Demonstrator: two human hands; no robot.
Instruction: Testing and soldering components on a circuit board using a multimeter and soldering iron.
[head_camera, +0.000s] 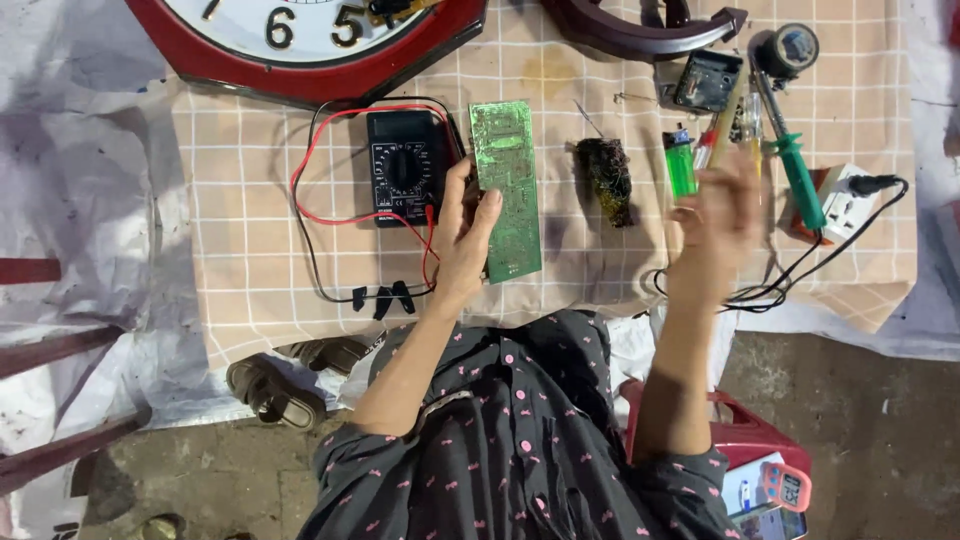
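My left hand (465, 235) grips the left edge of a long green circuit board (507, 180) that lies on the checked cloth (250, 200). Just left of that hand sits a black multimeter (403, 167) with red and black leads. My right hand (718, 215) hovers blurred over the right part of the cloth, fingers apart, holding nothing I can see. It is nearest a green lighter (680, 165), a green-handled soldering iron (795, 165) and thin screwdrivers (752, 125). A dark brush-like lump (607, 178) lies between the board and the lighter.
A red-framed wall clock (300, 40) lies at the top edge. A tape roll (788, 47), a small black box (706, 80) and a white power strip (845, 200) sit at right. Sandals (275, 385) and a red stool (745, 435) are on the floor.
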